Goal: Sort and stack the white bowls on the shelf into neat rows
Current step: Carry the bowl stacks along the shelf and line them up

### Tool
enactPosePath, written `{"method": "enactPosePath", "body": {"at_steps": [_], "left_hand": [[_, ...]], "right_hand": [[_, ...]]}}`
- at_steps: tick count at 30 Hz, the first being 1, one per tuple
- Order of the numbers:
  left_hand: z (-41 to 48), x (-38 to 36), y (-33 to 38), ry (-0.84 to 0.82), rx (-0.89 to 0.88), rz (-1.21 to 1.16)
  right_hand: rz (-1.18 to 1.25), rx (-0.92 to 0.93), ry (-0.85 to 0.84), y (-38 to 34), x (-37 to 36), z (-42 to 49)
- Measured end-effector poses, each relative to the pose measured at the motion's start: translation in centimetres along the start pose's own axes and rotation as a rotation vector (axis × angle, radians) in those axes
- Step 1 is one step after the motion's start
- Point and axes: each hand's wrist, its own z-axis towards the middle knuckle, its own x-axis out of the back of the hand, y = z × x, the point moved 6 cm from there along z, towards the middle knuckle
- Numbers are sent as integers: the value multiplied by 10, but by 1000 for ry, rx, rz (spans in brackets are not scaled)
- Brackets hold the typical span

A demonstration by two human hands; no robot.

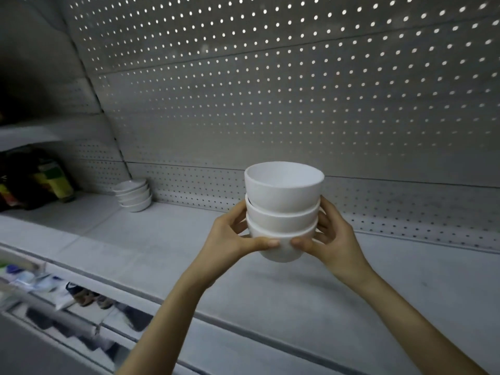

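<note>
Both hands, left hand (232,236) and right hand (328,236), gripped three nested bowls (282,212) above the shelf (167,239); one shallower stack (133,194) already stood at the back, placement remaining.

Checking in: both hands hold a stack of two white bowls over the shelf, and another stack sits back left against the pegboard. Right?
Not quite. The held stack has three bowls, not two, as the head view shows. The left hand and right hand do grip it over the shelf, and the other stack sits back left against the pegboard.
</note>
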Motion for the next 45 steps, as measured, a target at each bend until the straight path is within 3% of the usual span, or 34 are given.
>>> {"method": "enactPosePath", "body": {"at_steps": [9, 17, 25, 45], "left_hand": [[-24, 115, -38, -8, 14, -3], [-27, 201, -84, 36, 49, -3], [13, 267, -126, 37, 85, 12], [113, 380, -262, -146, 193, 37]], "right_hand": [[2, -38, -8, 12, -121, 12], [-9, -114, -113, 41, -208, 45], [-20, -142, -156, 78, -263, 103], [-64, -322, -189, 182, -369, 205]]}}
